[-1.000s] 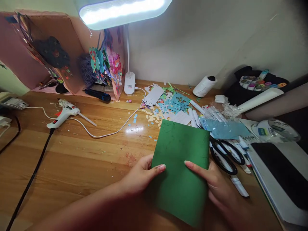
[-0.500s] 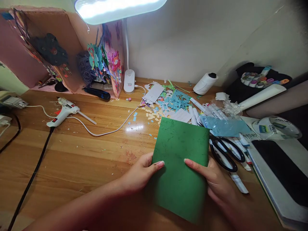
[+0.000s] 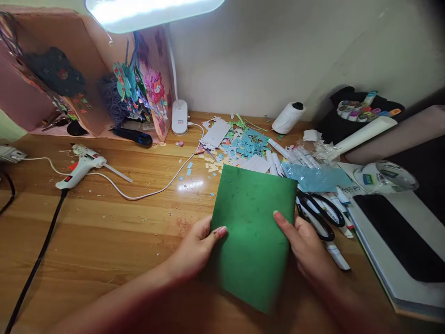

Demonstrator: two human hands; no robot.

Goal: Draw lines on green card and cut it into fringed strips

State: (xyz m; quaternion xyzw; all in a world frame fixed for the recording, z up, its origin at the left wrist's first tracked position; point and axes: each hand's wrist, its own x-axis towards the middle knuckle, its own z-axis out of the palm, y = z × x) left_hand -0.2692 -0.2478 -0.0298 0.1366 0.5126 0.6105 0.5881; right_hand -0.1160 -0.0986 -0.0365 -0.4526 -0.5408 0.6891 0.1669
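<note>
A green sheet [image 3: 253,232], perhaps folded or a thin booklet, is held above the wooden table, with faint creases near its top. My left hand [image 3: 198,246] grips its left edge, thumb on top and fingers hidden underneath. On the right edge, my right hand [image 3: 302,241] pinches it the same way, its thumb lying on the green surface. Black-handled scissors [image 3: 320,215] lie just beyond my right hand. Paper scraps [image 3: 246,141] in blue, green and white are heaped behind the sheet.
A glue gun [image 3: 81,169] with a cord lies at left on the table [image 3: 121,250]. White thread spool [image 3: 288,118], markers, tape roll [image 3: 385,176] and black phone-like slab [image 3: 399,236] are at right. A lamp [image 3: 156,11] hangs overhead.
The camera view has shifted slightly, so the surroundings sit further left. My right thumb has moved a little up the sheet. Both hands keep their hold.
</note>
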